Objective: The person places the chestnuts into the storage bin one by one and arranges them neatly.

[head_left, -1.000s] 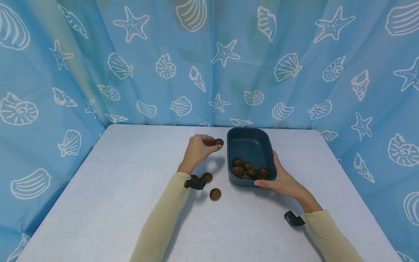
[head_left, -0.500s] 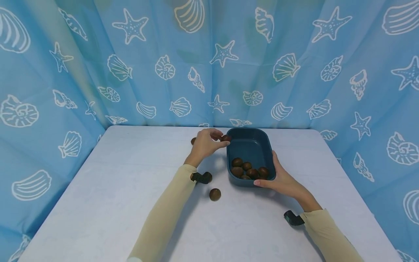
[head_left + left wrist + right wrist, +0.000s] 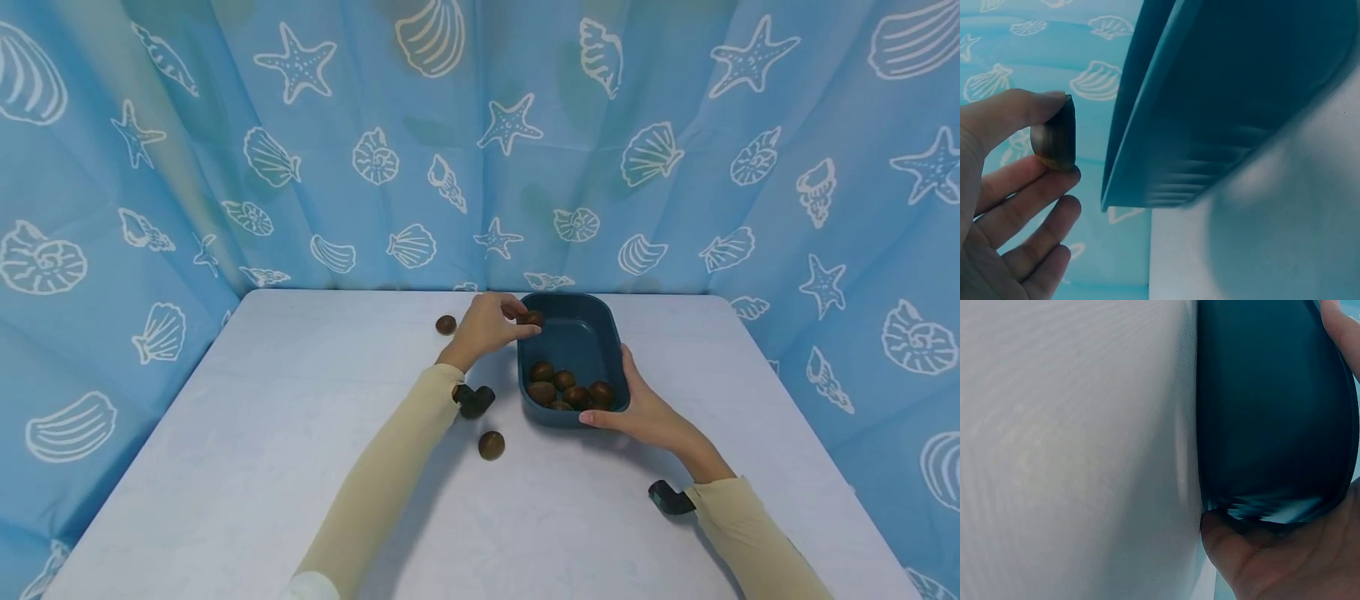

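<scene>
My left hand [image 3: 487, 327] pinches a brown chestnut [image 3: 532, 319] between thumb and fingertips, over the left rim of a dark blue rectangular container [image 3: 581, 333]. The left wrist view shows the chestnut [image 3: 1057, 137] side-on, domed on one side and flat on the other, left of the container wall [image 3: 1210, 112]. Several chestnuts [image 3: 542, 392] lie in the container's near end. My right hand [image 3: 645, 408] grips the near right corner, thumb at the front rim and fingers along the right side. In the right wrist view its fingers and palm [image 3: 1297, 562] wrap the container wall [image 3: 1272, 412].
One loose chestnut [image 3: 446, 325] lies on the white table [image 3: 225, 467] left of my left hand, another [image 3: 491, 446] nearer the front. The left wrist camera [image 3: 474, 402] hides the spot where others lay. A blue shell-patterned curtain [image 3: 420, 167] hangs behind the table.
My left hand has carried its chestnut rightward, from beside the container to over its left rim. This uncovered a loose chestnut behind the hand. My right hand stays on the container.
</scene>
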Action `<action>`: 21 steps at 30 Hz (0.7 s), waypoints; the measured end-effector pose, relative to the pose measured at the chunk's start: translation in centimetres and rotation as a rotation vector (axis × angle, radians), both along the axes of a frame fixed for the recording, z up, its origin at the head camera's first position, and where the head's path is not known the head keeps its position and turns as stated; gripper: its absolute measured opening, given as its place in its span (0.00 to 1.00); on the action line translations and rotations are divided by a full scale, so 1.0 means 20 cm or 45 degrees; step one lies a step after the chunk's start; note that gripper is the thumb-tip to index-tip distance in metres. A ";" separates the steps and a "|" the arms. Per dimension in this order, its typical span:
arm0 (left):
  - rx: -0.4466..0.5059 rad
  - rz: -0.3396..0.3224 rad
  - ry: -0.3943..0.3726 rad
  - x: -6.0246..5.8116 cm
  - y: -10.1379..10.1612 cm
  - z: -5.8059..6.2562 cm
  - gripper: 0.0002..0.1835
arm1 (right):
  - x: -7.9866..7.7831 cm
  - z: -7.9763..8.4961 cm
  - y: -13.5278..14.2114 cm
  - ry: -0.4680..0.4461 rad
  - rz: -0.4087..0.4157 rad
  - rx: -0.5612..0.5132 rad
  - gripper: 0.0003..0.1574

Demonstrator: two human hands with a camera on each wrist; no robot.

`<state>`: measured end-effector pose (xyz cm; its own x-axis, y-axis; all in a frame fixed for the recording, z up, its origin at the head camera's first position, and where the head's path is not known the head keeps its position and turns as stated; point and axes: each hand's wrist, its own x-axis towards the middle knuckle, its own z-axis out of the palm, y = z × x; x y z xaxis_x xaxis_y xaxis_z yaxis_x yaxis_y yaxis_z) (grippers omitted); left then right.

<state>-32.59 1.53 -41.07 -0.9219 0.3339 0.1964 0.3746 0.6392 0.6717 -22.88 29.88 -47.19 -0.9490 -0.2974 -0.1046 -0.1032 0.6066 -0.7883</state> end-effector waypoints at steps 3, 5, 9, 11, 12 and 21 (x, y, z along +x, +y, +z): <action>-0.015 -0.045 -0.008 -0.02 0.03 -0.01 0.20 | 0.00 0.00 0.00 -0.006 0.003 0.014 0.85; -0.034 -0.073 -0.017 -0.04 0.04 -0.02 0.20 | 0.00 0.01 0.00 -0.019 0.002 0.027 0.86; -0.071 -0.111 -0.023 -0.04 0.07 -0.03 0.19 | 0.00 0.01 0.00 -0.039 -0.003 0.035 0.86; -0.090 -0.122 -0.016 -0.04 0.09 -0.04 0.19 | 0.00 0.01 0.00 -0.041 -0.007 0.029 0.86; -0.103 -0.127 -0.017 -0.04 0.10 -0.04 0.19 | 0.00 0.01 0.00 -0.041 -0.007 0.029 0.86; -0.266 -0.149 -0.020 -0.05 0.15 -0.08 0.19 | 0.02 0.03 0.00 -0.032 0.001 0.017 0.86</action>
<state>-33.57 4.49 -42.58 -0.8769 0.4707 0.0975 0.4448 0.7177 0.5357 -22.52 29.94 -46.56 -0.9457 -0.2969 -0.1326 -0.0840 0.6172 -0.7823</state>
